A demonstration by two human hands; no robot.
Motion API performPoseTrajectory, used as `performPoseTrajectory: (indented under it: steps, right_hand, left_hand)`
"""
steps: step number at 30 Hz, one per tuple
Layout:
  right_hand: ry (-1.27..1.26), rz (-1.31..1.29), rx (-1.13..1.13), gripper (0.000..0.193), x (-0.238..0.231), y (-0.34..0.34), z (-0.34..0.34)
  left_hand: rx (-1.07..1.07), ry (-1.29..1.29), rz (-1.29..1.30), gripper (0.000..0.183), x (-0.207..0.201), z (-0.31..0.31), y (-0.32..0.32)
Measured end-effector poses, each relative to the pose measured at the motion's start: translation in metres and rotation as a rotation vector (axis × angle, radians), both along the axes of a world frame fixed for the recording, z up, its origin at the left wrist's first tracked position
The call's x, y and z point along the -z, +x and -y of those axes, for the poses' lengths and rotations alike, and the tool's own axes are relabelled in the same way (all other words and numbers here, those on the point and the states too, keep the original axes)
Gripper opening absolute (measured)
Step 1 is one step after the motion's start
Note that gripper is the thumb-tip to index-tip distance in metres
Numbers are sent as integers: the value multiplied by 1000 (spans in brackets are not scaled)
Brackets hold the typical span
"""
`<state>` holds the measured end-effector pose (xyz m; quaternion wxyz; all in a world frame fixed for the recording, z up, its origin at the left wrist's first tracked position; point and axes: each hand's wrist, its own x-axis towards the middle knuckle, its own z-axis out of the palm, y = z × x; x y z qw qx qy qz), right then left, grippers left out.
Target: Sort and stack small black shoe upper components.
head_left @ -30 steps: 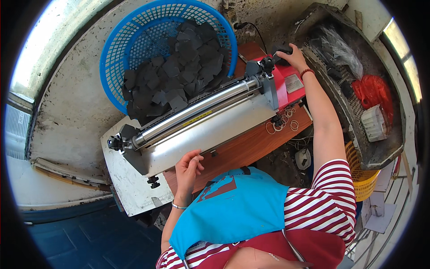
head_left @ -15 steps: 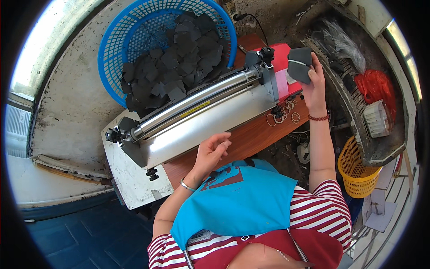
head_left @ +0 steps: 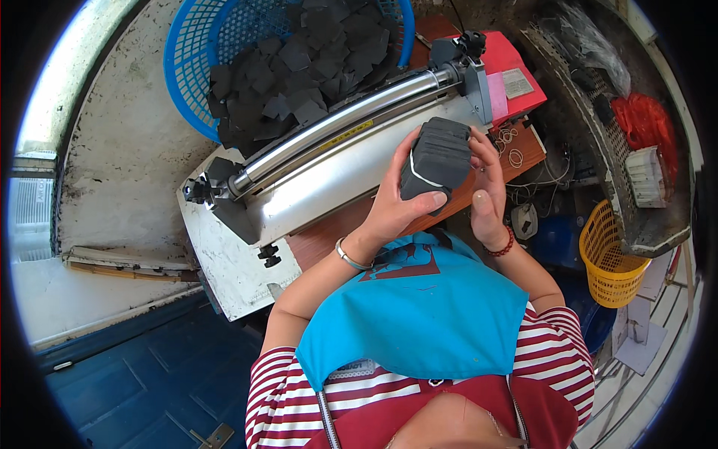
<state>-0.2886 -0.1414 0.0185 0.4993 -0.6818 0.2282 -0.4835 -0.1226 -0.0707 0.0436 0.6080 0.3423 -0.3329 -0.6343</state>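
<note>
A thick stack of dark grey square sheets (head_left: 441,153) is bound by a white elastic band (head_left: 425,180). My left hand (head_left: 395,202) grips it from the left, thumb across the near side. On the other side, my right hand (head_left: 488,191) is open and curved, its fingertips close to the stack's far right corner and its thumb apart from it. Whether those fingertips press on it, I cannot tell. Beneath the stack lies the front metal plate (head_left: 329,191) of a roller machine with a long shiny roller (head_left: 348,123).
A blue basket (head_left: 179,75) of loose dark sheets (head_left: 299,67) stands behind the machine. The machine's red housing (head_left: 516,63) is at its right end. White bands (head_left: 514,156) lie on the brown tabletop (head_left: 318,243). A yellow basket (head_left: 613,280) stands at right.
The stack has come from the far right to the middle in front of me. My left hand has risen and taken hold of it; my right hand has loosened its grip.
</note>
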Motion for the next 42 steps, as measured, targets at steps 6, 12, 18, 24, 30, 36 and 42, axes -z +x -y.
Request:
performPoseTrajectory:
  steps: [6,12,18,24,30,36,42]
  right_hand:
    - [-346,-174,-84,33,-49,-4,31]
    - [-380,-408,-430,32,-82,6,35]
    - [-453,-450,-556,21,-83,8,32]
    - [-518,-523,-586,10,-75,7,32]
    - [-379,-470,-611,9,-63,3,21]
    - [-64,-309,-632,9,-43,-3,8]
    - [-369,-362,-592,14,-47,-10,9]
  left_hand:
    - [-84,-155,738,98,-20,-10,22]
    - [56,-110,599,101,-33,-22,33]
    - [246,-69,477,91,-26,-24,45]
    - [341,144,231,89,-28,-29,33]
    - [432,147,207,91,-15,-31,34]
    - [407,237,28,94,-8,-41,32]
    - [382,207,60,97,-5,-43,26]
